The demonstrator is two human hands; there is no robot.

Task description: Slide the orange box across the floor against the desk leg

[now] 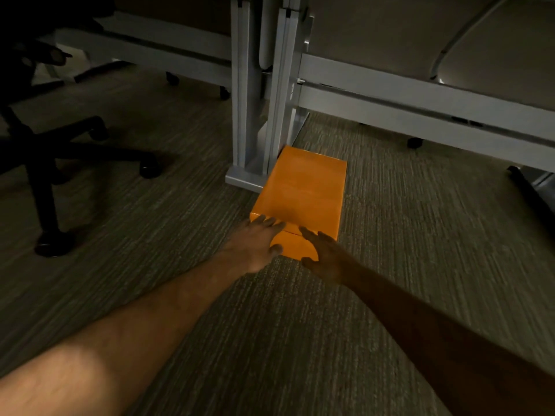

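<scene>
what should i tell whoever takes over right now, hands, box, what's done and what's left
Left hand: open, flat against the near left corner of the orange box.
Right hand: open, fingers spread at the near right end of the box; contact is hard to confirm in the dim light.
Box: flat on the carpet, its far left edge up beside the white desk leg and its foot.
Done: the box looks to be at the leg.
Left: check it sits flush, give a last nudge if not, then take both hands away.
</scene>
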